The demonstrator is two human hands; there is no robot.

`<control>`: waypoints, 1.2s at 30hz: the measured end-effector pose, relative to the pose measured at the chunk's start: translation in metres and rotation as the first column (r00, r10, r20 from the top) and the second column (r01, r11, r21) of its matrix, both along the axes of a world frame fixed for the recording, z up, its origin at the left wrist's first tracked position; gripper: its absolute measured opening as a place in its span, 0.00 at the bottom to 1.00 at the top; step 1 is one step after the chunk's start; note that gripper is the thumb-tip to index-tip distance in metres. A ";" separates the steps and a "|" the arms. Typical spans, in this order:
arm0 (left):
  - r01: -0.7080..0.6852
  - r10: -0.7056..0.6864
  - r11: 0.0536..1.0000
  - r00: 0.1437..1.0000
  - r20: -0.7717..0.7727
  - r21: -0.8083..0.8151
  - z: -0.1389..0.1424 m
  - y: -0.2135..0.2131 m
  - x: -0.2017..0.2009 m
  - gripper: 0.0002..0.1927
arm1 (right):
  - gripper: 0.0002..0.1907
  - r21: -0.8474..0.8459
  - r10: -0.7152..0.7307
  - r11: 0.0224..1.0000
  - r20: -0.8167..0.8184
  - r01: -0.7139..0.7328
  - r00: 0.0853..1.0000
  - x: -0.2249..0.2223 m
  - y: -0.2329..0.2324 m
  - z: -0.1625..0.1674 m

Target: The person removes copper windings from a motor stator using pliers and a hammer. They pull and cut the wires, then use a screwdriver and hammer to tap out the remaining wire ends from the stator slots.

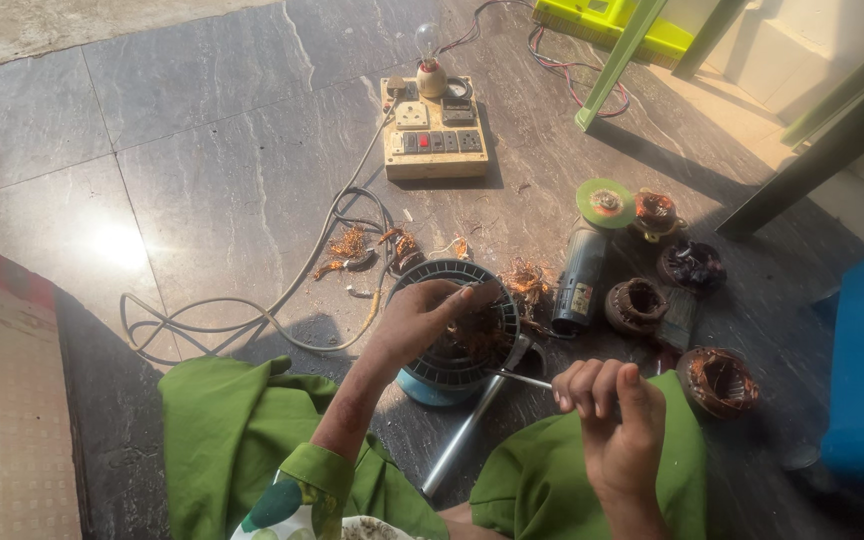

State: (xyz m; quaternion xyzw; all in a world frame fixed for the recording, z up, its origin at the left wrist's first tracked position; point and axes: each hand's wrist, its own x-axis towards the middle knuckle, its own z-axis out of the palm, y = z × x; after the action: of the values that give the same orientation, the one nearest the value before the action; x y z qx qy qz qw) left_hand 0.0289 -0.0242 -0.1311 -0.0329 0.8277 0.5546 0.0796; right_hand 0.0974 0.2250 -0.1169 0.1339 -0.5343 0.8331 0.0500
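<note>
Head view: a round motor stator (452, 335) with a dark ribbed shell and a blue base is seen standing on the stone floor (212, 170) between the person's green-clad knees, its open bore facing up and filled with tangled copper wire (474, 335). The left hand (420, 318) is laid over the near-left rim, fingers curled down into the bore and closed on the wire there. The right hand (607, 400) is held to the right of the stator and slightly nearer the body, clenched around the handle end of a thin metal tool (520, 377); the tool's long axis is seen running leftward from the fist, its tip just at the stator's right rim. The stator is thus touched by the left hand and only reached by the right through the tool. A metal tube (467, 425) lies slanting from under the stator toward the body. Beyond, loose copper scraps (349, 248), an angle grinder (584, 270), further wound stators (636, 304) and a switchboard with a bulb (434, 128) are set well apart on the floor
</note>
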 end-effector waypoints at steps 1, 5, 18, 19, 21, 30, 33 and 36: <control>0.002 -0.003 1.000 1.000 -0.018 -0.023 -0.003 -0.001 0.000 0.30 | 0.30 -0.012 0.006 1.000 0.009 -0.006 1.000 0.001 0.000 0.003; -0.062 0.071 0.996 0.988 -0.139 0.067 -0.017 0.000 0.006 0.26 | 0.32 -0.185 -0.041 0.982 -0.029 0.035 0.999 0.000 0.002 0.015; -0.249 0.315 0.949 0.797 -0.515 0.195 -0.033 0.012 0.004 0.24 | 0.37 -0.237 -0.089 0.970 -0.165 0.048 0.982 -0.015 -0.003 0.027; -0.264 0.314 0.949 0.763 -0.565 0.172 -0.033 0.013 0.003 0.24 | 0.36 -0.236 -0.089 0.971 -0.164 0.049 0.982 -0.016 -0.002 0.026; -0.305 0.325 0.942 0.711 -0.624 0.143 -0.034 0.017 0.003 0.23 | 0.36 -0.250 -0.075 0.968 -0.156 0.034 0.985 -0.018 0.000 0.024; -0.301 0.271 0.952 0.733 -0.624 0.059 -0.026 0.019 0.002 0.19 | 0.30 -0.149 0.001 0.989 0.077 0.011 0.997 -0.046 0.010 0.046; -0.315 0.242 0.949 0.730 -0.640 0.001 -0.022 0.020 0.004 0.20 | 0.28 -0.031 0.025 0.999 0.098 -0.022 0.995 -0.061 0.017 0.057; -0.332 0.212 0.942 0.695 -0.687 -0.045 -0.020 0.022 0.006 0.20 | 0.24 0.158 0.000 0.987 0.061 -0.009 0.998 -0.078 0.017 0.064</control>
State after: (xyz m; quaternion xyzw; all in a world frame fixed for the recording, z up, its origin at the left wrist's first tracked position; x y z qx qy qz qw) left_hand 0.0353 -0.0027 -0.1508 0.0405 0.8288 0.4636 -0.3108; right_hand 0.0196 0.2424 -0.0528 0.1133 -0.5995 0.7920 0.0212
